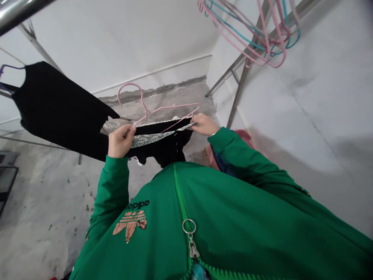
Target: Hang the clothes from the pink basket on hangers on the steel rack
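In the head view a pink hanger (169, 107) sits partly inside the open waist of a black garment (167, 149) with a white patterned inner band (151, 139). My left hand (120, 140) is closed on the garment's left edge, and the hanger's left arm runs down to its thumb. On the opposite side, my right hand (205, 124) pinches the garment's right edge close to the hanger's right end. The garment is stretched between both hands. Its lower part hangs in front of my green jacket and is partly hidden by it.
A long black garment (62, 109) hangs on a purple hanger (10, 68) at the left. Several pink and blue hangers (262, 42) hang upper right from a metal rack (240, 81). A pink basin (244, 136) stands behind my right sleeve. A metal bar (17, 13) crosses the upper left.
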{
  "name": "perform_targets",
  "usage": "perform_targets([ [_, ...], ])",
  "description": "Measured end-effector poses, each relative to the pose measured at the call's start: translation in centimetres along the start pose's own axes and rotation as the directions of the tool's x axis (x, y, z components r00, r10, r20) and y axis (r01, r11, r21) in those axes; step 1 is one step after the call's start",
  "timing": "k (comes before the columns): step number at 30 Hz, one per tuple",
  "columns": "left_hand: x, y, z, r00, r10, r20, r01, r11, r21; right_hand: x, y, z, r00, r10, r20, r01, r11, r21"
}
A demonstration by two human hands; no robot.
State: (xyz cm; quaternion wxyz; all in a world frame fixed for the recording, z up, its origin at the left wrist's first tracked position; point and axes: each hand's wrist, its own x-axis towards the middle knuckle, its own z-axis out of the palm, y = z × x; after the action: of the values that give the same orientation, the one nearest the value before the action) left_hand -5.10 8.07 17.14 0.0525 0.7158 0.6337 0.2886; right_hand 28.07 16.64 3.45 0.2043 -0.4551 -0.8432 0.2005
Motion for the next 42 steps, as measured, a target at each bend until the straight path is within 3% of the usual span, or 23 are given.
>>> perform_targets([
  [2,-0.7,0.0,0.3,1.000,-0.019,0.003,0.019,0.997,-0.071,0.2,0.1,0.0,0.989,0.113,-0.099,-0.098,0.985,0.140],
  [5,-1.2,0.5,0.4,0.996,-0.060,-0.065,0.051,0.991,-0.124,0.8,0.1,0.6,0.964,0.246,-0.103,-0.188,0.901,0.390],
  [8,-1.5,0.4,-0.1,0.982,-0.089,-0.164,0.058,0.981,-0.186,1.1,0.2,0.5,0.971,0.225,-0.079,-0.121,0.751,0.649],
  [11,-2.0,-0.3,-0.9,0.983,-0.094,-0.155,0.054,0.969,-0.242,0.8,-0.5,-0.7,0.982,0.141,-0.127,-0.003,0.681,0.732],
  [15,-2.5,-0.7,-0.9,0.992,-0.080,-0.096,0.058,0.974,-0.219,0.0,-3.1,-2.1,0.968,0.111,-0.227,0.072,0.739,0.669],
  [19,-2.2,0.1,-0.1,0.995,0.005,-0.098,-0.026,0.976,-0.214,-0.3,-4.4,-2.8,0.957,0.072,-0.280,0.107,0.811,0.575],
  [23,-1.8,-0.2,-0.6,1.000,0.016,-0.019,-0.019,0.982,-0.191,-0.4,-2.7,-4.0,0.992,-0.075,-0.102,0.107,0.929,0.355],
  [26,-1.8,-1.4,-1.1,0.999,0.041,0.015,-0.040,0.995,-0.092,-0.5,-1.4,-5.0,0.995,-0.097,0.032,0.087,0.966,0.243],
  [30,-1.9,-2.2,-0.3,0.981,0.190,0.039,-0.193,0.974,0.119,-1.1,-1.7,-5.4,0.999,-0.023,-0.040,0.030,0.981,0.191],
  [34,-1.9,-1.8,0.9,0.970,0.223,-0.095,-0.178,0.920,0.349,-2.7,-3.6,-5.2,0.967,-0.221,-0.124,0.249,0.918,0.308],
  [37,-1.6,-1.3,1.2,0.943,0.242,-0.227,-0.144,0.915,0.377,-3.8,-4.4,-5.4,0.937,-0.297,-0.185,0.350,0.826,0.442],
  [40,-1.3,-0.9,1.0,0.917,0.297,-0.267,-0.185,0.909,0.374,-3.3,-3.7,-5.7,0.922,-0.234,-0.309,0.322,0.905,0.276],
  [42,-1.0,-0.6,0.7,0.909,0.328,-0.255,-0.222,0.903,0.368,-2.2,-2.7,-5.7,0.913,-0.266,-0.308,0.306,0.948,0.089],
])
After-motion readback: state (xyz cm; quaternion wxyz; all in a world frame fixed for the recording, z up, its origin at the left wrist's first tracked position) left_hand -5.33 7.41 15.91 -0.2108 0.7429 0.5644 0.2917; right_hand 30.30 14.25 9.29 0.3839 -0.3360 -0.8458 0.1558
